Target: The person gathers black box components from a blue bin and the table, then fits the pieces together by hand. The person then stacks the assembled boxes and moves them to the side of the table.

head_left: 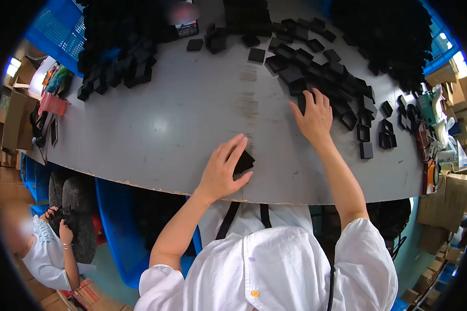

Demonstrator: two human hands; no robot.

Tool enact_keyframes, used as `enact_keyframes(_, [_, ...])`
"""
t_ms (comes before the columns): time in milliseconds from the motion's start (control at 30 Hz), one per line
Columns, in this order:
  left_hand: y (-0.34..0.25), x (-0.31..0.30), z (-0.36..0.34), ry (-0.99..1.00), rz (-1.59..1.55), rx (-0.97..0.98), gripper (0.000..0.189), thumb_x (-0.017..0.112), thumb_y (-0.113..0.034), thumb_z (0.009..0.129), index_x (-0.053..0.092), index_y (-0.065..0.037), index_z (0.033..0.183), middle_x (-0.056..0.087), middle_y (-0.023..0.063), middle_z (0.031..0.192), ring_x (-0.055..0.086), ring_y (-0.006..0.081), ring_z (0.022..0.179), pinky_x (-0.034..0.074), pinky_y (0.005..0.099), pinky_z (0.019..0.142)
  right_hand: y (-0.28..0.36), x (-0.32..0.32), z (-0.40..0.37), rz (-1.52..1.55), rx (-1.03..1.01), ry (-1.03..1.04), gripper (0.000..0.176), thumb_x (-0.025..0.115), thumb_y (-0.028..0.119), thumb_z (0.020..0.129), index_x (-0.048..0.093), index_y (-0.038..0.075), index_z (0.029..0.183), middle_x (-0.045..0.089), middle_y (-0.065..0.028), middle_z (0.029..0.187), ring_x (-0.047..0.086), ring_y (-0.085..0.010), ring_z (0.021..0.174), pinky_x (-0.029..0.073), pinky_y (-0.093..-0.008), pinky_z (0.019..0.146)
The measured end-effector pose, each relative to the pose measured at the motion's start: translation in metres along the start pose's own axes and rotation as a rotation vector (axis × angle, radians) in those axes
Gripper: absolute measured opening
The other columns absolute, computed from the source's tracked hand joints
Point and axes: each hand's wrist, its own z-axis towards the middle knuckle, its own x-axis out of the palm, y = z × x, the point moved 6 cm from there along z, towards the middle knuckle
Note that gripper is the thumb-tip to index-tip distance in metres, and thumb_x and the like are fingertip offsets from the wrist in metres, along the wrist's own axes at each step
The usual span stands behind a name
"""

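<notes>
My left hand rests near the table's front edge, curved round a small black box. Its thumb lies on the near side and the fingers on the far side, covering part of the box. Further forward, my right hand is at the edge of a heap of black boxes. Between its thumb and forefinger is a dark box piece, mostly hidden by the hand.
Dark heaps of similar pieces stand at back left and back right, beside blue crates. Loose open boxes lie right of my right hand. A pink container is at the left edge. Another person sits at lower left.
</notes>
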Motion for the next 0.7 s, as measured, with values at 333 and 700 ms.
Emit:
enact_keyframes(333, [-0.002,0.003,0.012,0.191,0.143,0.082,0.057,0.073,-0.014,0.073,0.058,-0.016,0.128,0.052,0.0092,0.134,0.055,0.0264,0.098,0.046,0.0372,0.085,0.036,0.004,-0.022,0.476,-0.251,0.289,0.047,0.065,-0.001,0.076,0.061,0.010,0.122,0.046,-0.0164,0.140,0.049,-0.0360,0.122,0.042,-0.0427,0.101])
enact_keyframes(700, [-0.003,0.008,0.016,0.279,0.235,0.104,0.057,0.072,-0.022,0.078,0.055,-0.018,0.132,0.042,0.0105,0.146,0.052,0.0268,0.112,0.042,0.0389,0.088,0.034,-0.004,-0.025,0.395,-0.190,0.217,0.050,0.071,0.006,0.074,0.059,0.008,0.122,0.043,-0.0181,0.141,0.046,-0.0395,0.123,0.042,-0.0474,0.100])
